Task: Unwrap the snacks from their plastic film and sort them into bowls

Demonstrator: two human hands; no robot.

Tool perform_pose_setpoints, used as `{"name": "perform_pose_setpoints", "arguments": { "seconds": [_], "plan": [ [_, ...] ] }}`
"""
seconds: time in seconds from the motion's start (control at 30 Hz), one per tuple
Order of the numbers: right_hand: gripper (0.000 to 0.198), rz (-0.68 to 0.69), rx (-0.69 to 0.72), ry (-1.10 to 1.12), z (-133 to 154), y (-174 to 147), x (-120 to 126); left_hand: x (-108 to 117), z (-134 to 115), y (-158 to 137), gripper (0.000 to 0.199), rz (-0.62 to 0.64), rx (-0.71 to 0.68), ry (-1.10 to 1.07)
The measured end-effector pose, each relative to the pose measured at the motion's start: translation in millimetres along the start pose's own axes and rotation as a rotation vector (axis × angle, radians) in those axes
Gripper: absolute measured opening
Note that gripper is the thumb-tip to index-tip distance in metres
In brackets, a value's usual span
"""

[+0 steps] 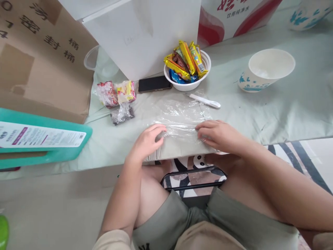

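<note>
A crinkled sheet of clear plastic film lies spread on the cloth-covered table near its front edge. My left hand rests at the film's left side, fingers slightly bent and thumb apart from them. On the right side, my right hand touches the film with its fingers spread. Creases run across the film between both hands. Just behind it lies a white pen-like tool, perhaps a utility knife. Three small clear-wrapped packets, red, yellow and pink, and dark, sit to the left.
A white bowl of yellow, brown and blue snack packs stands behind, beside a black phone. A paper cup is at right. A cardboard box, teal-edged package and white box border the left and back.
</note>
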State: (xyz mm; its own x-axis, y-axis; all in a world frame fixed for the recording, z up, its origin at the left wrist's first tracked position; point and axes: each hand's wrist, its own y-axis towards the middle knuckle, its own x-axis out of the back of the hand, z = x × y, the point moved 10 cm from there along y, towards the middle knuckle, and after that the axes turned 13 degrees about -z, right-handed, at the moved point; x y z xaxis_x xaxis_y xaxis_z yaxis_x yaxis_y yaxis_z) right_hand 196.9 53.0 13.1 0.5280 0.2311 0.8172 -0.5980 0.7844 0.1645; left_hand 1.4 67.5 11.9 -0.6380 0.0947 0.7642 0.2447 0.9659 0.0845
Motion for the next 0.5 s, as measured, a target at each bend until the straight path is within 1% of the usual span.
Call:
{"name": "perform_pose_setpoints", "arguments": {
  "seconds": [0.07,0.1,0.17,0.2,0.23,0.27,0.3,0.33,0.37,0.4,0.43,0.47,0.5],
  "plan": [
    [0.015,-0.074,-0.050,0.104,-7.0,3.6,10.6,16.8,12.0,3.7,0.021,-0.121,0.059,-0.072],
    [0.013,-0.119,-0.100,0.161,-12.4,5.0,16.6,25.9,17.5,5.0,0.016,-0.191,0.090,-0.115],
    [0.009,-0.219,-0.237,0.257,-26.8,5.4,27.9,43.6,29.4,5.1,0.009,-0.338,0.168,-0.220],
    [0.009,-0.276,-0.313,0.300,-34.6,4.4,33.0,50.9,35.3,3.8,0.009,-0.404,0.207,-0.281],
    [0.009,-0.334,-0.386,0.352,-41.9,2.7,37.3,55.6,39.8,2.5,0.012,-0.451,0.234,-0.344],
    [0.010,-0.389,-0.453,0.415,-48.4,0.8,40.3,56.8,42.2,1.7,0.022,-0.467,0.245,-0.395],
    [0.011,-0.437,-0.512,0.485,-54.1,-1.1,41.9,55.3,42.3,1.8,0.035,-0.457,0.237,-0.426],
    [0.012,-0.475,-0.562,0.554,-58.9,-2.5,42.1,52.2,40.8,2.4,0.049,-0.436,0.219,-0.441],
    [0.012,-0.499,-0.602,0.611,-62.7,-3.3,41.2,47.6,38.9,3.3,0.058,-0.409,0.203,-0.446],
    [0.013,-0.513,-0.633,0.655,-65.7,-3.8,39.8,42.8,37.9,4.5,0.057,-0.391,0.199,-0.451],
    [0.013,-0.523,-0.655,0.687,-68.2,-4.0,38.5,38.8,38.3,5.9,0.046,-0.389,0.211,-0.467],
    [0.014,-0.535,-0.667,0.713,-70.2,-4.2,37.8,36.6,39.8,7.3,0.031,-0.408,0.236,-0.502],
    [0.018,-0.553,-0.672,0.737,-71.8,-4.6,37.9,35.6,42.1,8.9,0.022,-0.441,0.271,-0.555]
  ]
}}
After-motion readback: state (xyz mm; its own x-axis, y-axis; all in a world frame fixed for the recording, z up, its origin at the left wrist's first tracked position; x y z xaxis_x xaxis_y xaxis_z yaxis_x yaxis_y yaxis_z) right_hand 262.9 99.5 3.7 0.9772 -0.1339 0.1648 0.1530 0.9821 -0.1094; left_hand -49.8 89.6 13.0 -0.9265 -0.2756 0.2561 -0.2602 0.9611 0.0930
